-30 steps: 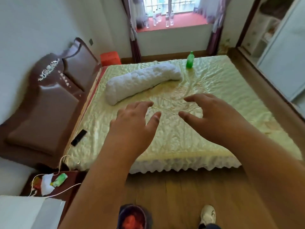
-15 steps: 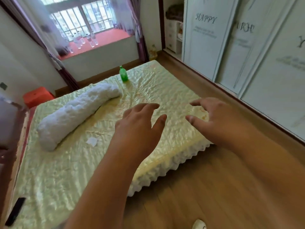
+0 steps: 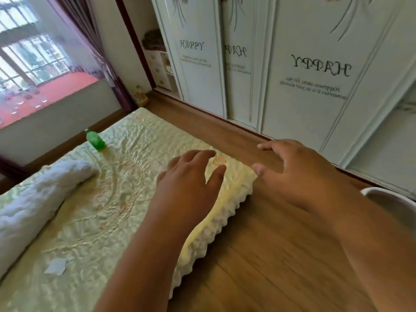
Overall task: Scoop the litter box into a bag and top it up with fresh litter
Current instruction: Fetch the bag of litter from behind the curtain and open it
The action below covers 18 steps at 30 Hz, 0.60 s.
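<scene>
No litter box, scoop, bag or litter is in view. My left hand (image 3: 189, 183) is stretched out in the air over the corner of the bed (image 3: 126, 183), fingers loosely spread and holding nothing. Held out beside it over the wooden floor (image 3: 270, 255), my right hand (image 3: 292, 174) has its fingers spread and is empty too. The two hands are apart and touch nothing.
A green bottle (image 3: 95, 140) stands on the yellow bedspread near the window wall. A rolled white blanket (image 3: 38, 199) lies at the left. White wardrobe doors (image 3: 304, 75) line the right side. A white curved rim (image 3: 387, 197) shows at the right edge.
The view has swung to the right, from the headboard side of the bed to its foot corner and the wardrobe. Both hands stay outstretched and empty.
</scene>
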### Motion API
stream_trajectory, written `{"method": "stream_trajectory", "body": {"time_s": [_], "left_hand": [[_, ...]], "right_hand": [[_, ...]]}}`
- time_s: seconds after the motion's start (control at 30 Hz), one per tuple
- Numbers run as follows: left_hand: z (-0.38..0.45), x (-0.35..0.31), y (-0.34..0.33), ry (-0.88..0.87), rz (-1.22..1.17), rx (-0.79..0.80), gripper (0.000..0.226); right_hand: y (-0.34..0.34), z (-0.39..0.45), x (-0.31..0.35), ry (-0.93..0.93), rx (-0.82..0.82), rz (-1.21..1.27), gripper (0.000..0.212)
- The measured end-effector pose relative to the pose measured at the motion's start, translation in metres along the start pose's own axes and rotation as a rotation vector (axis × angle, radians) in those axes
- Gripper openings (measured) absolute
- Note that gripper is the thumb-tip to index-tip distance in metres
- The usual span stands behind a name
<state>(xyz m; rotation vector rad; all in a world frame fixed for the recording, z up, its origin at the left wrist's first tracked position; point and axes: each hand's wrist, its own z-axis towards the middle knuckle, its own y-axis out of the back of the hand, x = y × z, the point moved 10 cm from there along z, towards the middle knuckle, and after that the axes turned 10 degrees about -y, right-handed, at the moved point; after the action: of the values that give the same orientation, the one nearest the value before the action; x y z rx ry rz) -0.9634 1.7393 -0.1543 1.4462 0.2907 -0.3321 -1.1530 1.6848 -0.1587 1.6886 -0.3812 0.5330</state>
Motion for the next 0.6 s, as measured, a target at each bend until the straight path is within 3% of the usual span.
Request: {"method": "stream_trajectory", "body": {"time_s": [0.3,0.6], "left_hand": [[0.084,-0.053,-0.056,-0.166,-0.024,0.178,0.049],[0.187,-0.09,-0.076,-0.406,-0.071,0.262,0.049]], "right_hand": [[0.028,0.03,-0.084,-0.248,-0.084,-0.005,0.053],[0.064,0.072,-0.113,-0.45,-0.216,-0.004,0.053]]}}
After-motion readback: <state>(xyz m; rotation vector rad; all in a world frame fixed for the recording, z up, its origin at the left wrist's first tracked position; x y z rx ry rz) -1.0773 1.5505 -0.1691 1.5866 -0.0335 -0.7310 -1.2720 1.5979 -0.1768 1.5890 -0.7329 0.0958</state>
